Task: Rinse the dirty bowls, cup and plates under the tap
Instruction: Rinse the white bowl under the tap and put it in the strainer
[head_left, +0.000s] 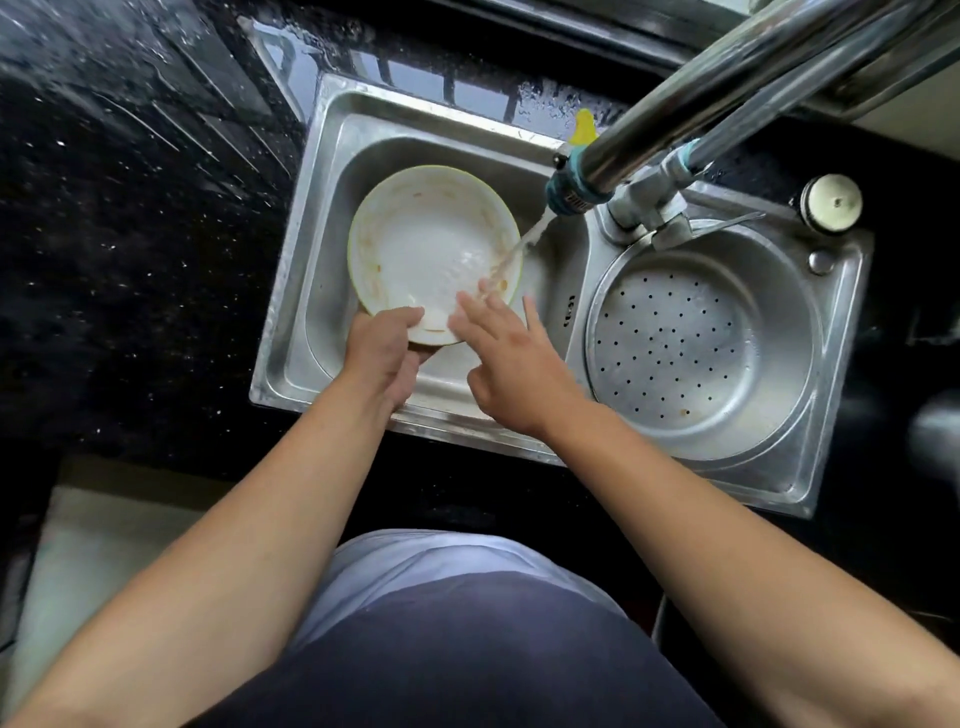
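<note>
1. Bowl (426, 244): white with a green rim and streaked with orange-brown residue. It is held tilted over the left basin of the steel sink (332, 130), just beyond both hands.
2. Left hand (387, 348): it grips the bowl's near edge, with the thumb over the rim on the inside and the fingers curled underneath.
3. Right hand (511, 364): just beside the left hand, with fingers straight and spread, holding nothing. Its fingertips (470, 304) reach over the bowl's near right rim, close to where the water lands.
4. Water (524, 241) runs from the tap (566, 187), which is above and beyond the right hand, into the right side of the bowl.
5. A round perforated strainer basin (701, 338) sits to the right of the right hand.
6. The black speckled table (130, 234) lies wet to the left of the left hand.
</note>
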